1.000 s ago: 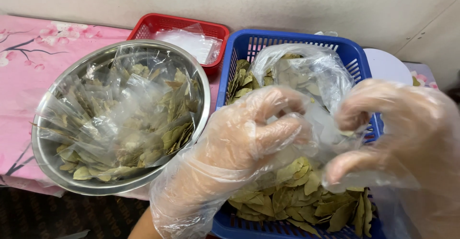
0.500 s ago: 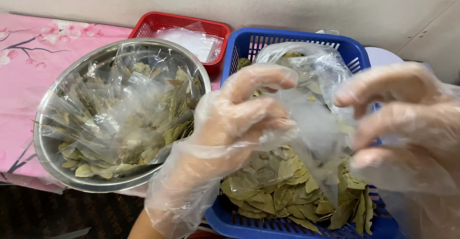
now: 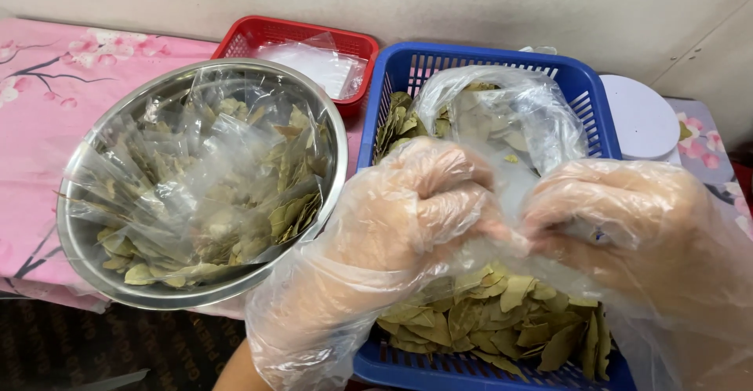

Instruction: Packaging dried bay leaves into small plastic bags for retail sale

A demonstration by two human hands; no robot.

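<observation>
Both my hands wear loose clear plastic gloves. My left hand (image 3: pixel 408 214) and my right hand (image 3: pixel 627 226) are closed side by side on the lower end of a clear plastic bag (image 3: pixel 502 116) with dried green leaves inside. The bag stands up over a blue plastic basket (image 3: pixel 408 65) that holds a heap of the same dried leaves (image 3: pixel 502 312). The hands hide the bag's lower end.
A steel bowl (image 3: pixel 333 136) at the left holds several filled clear bags of leaves. Behind it sits a red basket (image 3: pixel 259 30) with clear bags. A round white object (image 3: pixel 639 120) lies right of the blue basket. A pink flowered cloth (image 3: pixel 47 101) covers the table.
My fingers were apart half a second ago; both hands have closed into fists on the bag and come together lower, over the leaves in the blue basket.
</observation>
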